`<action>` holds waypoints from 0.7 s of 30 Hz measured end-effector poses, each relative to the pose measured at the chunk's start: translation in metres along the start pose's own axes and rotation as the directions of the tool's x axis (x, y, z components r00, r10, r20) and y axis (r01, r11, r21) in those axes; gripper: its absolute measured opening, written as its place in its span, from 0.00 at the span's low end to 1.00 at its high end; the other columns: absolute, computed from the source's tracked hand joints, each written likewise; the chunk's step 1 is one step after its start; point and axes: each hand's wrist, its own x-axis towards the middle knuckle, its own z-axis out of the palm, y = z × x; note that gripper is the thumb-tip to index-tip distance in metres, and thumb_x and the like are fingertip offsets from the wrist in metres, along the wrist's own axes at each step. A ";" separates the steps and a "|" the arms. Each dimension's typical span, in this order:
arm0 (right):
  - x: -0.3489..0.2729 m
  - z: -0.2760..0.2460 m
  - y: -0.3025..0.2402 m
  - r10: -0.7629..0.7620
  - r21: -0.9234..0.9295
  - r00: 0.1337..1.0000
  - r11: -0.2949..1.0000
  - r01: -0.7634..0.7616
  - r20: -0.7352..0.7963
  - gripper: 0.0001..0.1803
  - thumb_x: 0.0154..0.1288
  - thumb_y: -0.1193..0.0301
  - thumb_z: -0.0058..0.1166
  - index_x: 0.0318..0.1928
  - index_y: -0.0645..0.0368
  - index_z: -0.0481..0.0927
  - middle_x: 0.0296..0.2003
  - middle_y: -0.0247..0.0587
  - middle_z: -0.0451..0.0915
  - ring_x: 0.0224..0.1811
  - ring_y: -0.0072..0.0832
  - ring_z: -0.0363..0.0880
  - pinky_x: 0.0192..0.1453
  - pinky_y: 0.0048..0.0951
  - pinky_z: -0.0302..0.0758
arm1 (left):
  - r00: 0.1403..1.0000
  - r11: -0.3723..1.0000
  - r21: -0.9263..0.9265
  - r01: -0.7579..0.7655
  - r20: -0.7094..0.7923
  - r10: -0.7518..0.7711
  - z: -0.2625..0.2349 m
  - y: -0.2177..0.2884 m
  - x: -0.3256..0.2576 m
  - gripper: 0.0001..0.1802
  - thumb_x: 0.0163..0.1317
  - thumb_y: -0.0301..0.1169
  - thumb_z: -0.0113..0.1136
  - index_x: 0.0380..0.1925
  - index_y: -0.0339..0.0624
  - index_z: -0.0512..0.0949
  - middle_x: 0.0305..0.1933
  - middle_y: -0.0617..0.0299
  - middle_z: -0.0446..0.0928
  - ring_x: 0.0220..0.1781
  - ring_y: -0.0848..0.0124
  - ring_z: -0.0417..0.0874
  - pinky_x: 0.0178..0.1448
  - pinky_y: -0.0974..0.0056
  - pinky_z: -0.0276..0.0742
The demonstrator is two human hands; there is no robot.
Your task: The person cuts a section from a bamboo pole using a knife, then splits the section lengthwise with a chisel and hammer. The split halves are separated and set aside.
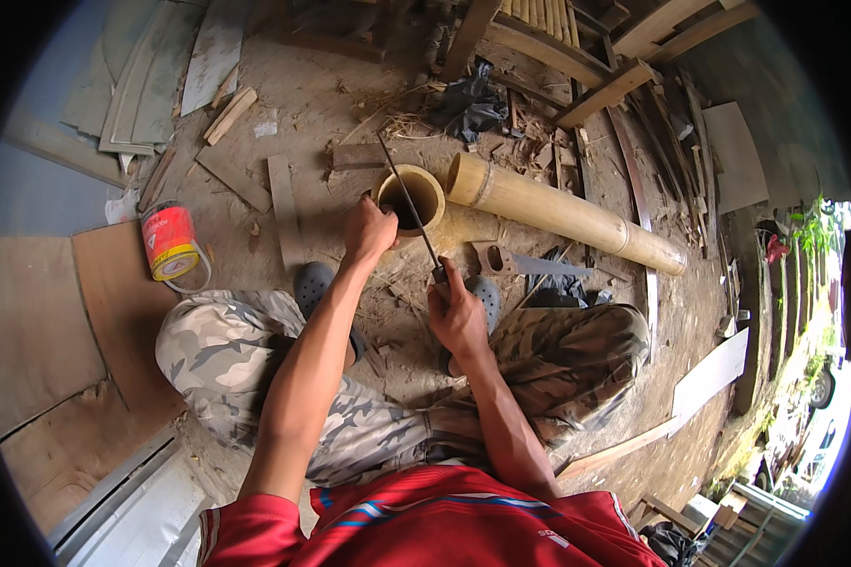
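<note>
A short hollow bamboo section (432,194) stands upright on the dirt floor in front of me, its open end facing up. My left hand (373,227) is closed on its near left side. My right hand (458,310) grips the dark handle of a long, thin, dark tool (408,197), either a file or a narrow blade seen edge-on. The tool lies slanted across the bamboo's opening, with its tip pointing away to the far left. To the right of the section lies a long bamboo pole (567,213).
A handsaw (539,265) lies right of my right hand. At left stands a red and yellow can (170,241) beside plywood sheets (38,331). Wood strips (284,208) and black plastic (477,99) litter the floor. A wooden frame (548,57) stands at the far right.
</note>
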 end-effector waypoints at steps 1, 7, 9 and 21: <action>-0.001 0.001 0.000 0.006 -0.001 1.000 1.000 -0.006 -0.009 0.30 0.66 0.71 0.57 0.68 0.56 0.68 0.32 0.60 0.84 0.34 0.57 0.84 0.35 0.51 0.79 | 1.000 0.999 -0.023 0.025 0.016 -0.025 0.000 0.001 0.000 0.16 0.66 0.32 0.54 0.39 0.24 0.77 0.21 0.47 0.83 0.20 0.61 0.87 0.25 0.59 0.83; -0.004 0.004 -0.001 0.044 0.048 0.999 0.998 -0.045 0.014 0.28 0.67 0.73 0.56 0.67 0.57 0.67 0.30 0.55 0.84 0.34 0.58 0.83 0.35 0.50 0.78 | 0.999 0.997 -0.073 0.036 0.015 -0.035 -0.005 0.010 -0.009 0.14 0.67 0.29 0.54 0.42 0.25 0.75 0.26 0.46 0.83 0.18 0.62 0.86 0.20 0.62 0.81; -0.004 0.006 -0.001 0.034 0.056 0.999 0.998 -0.035 0.008 0.28 0.68 0.75 0.55 0.67 0.58 0.66 0.28 0.52 0.82 0.31 0.56 0.82 0.34 0.49 0.75 | 0.999 0.996 -0.072 0.047 0.007 -0.046 -0.006 0.013 -0.010 0.13 0.67 0.29 0.54 0.42 0.25 0.75 0.25 0.47 0.83 0.18 0.63 0.86 0.19 0.62 0.81; 0.000 -0.002 -0.009 0.071 0.116 0.997 0.991 -0.074 0.031 0.29 0.65 0.73 0.56 0.66 0.59 0.68 0.27 0.63 0.81 0.32 0.60 0.82 0.34 0.54 0.78 | 0.997 0.997 0.003 0.078 0.006 -0.078 -0.009 0.023 -0.013 0.13 0.68 0.29 0.53 0.44 0.28 0.77 0.25 0.47 0.83 0.18 0.65 0.86 0.20 0.63 0.82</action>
